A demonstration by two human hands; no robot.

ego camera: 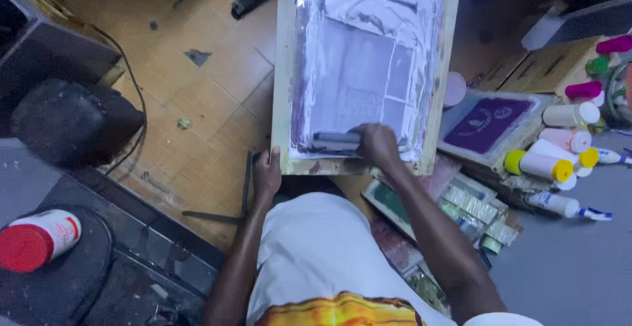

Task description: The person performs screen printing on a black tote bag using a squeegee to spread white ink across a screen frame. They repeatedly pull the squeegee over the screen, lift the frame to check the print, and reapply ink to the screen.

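A wooden-framed printing screen (285, 69) with a purple-stained mesh lies in front of me, running away from my body. My left hand (267, 173) grips the frame's near left corner. My right hand (377, 144) rests inside the frame near its lower edge, closed on a grey squeegee (334, 141) that lies across the mesh. My white shirt fills the bottom middle.
A smaller screen with a purple print (486, 125) lies to the right, next to several white bottles with yellow, white and pink caps (540, 165). A red-capped white jar (36, 237) lies at lower left on a dark surface. Tiled floor (197, 102) lies to the left.
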